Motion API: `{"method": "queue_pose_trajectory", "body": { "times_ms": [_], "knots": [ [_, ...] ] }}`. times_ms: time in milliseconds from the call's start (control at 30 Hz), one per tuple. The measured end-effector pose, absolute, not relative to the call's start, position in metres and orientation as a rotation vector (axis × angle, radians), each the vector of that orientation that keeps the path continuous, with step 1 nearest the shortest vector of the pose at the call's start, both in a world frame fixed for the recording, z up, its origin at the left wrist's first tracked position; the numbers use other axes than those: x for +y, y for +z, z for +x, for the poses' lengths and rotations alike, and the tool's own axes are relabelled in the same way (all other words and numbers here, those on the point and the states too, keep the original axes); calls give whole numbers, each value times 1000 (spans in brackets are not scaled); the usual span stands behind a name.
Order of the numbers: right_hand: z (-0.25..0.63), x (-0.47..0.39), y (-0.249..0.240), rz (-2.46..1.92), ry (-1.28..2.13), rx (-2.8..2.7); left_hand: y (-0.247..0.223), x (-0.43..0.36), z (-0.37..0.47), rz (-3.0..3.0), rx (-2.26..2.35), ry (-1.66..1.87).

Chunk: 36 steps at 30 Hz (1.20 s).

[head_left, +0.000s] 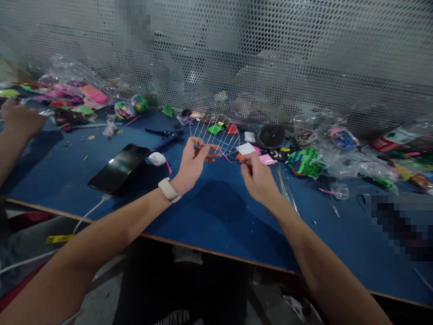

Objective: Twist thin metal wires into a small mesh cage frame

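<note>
My left hand (192,164) pinches the near edge of a rounded wire grid (216,131) between thumb and fingers, and the grid is raised in front of me above the blue table (216,221). Gripping it by the rim seems to leave most of its crossing wires uncovered, so I can look down through them. My right hand (259,176) is just beside its right side, thumb and forefinger brought close together; I cannot tell whether anything thin is caught between them. A narrow pink strip (225,156) shows near my left fingertips, though whether it touches the grid is unclear. Having my forearms come in from both sides probably lets each hand work without crossing the other. Beyond my right fingers a white piece (246,149) and a pink piece (267,159) crowd the space, with a black bowl (271,136) behind them and clear strands (286,189) lying to the right of that hand. Farther right, a striped green and blue piece (305,162) and crumpled clear plastic (361,164) clutter that side. On my left lie dark pliers (164,132), a white rounded case (156,158) and a phone (119,168) whose white cable (91,212) runs off the table edge. A perforated metal panel (216,54) closes off the back, and another person's hand (22,119) is well apart at far left.
</note>
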State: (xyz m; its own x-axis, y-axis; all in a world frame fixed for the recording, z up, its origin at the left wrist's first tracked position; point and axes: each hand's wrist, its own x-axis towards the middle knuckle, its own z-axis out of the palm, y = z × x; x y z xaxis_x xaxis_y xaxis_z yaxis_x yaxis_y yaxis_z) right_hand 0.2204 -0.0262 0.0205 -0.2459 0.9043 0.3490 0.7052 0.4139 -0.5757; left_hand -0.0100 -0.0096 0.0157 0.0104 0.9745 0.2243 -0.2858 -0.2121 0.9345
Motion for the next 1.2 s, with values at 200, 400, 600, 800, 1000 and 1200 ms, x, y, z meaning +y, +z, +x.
{"method": "queue_pose_trajectory", "body": {
  "times_ms": [200,400,600,800,1000,1200],
  "knots": [
    [222,-25,12,-1353,410,-1971,14,-11,-10,1186,852,1462],
    [221,-26,13,-1328,444,-1907,16,-12,-9,1204,823,1448],
    [220,-25,15,-1356,459,-1902,18,-13,-9,1205,805,1449],
    [218,-28,21,-1309,360,-1898,18,-14,-9,1210,803,1428],
    [218,-27,20,-1226,239,-1879,15,-13,-10,1256,759,1420],
    [218,-23,12,-1134,244,-1850,13,-12,-10,1222,709,1411]
  ]
}}
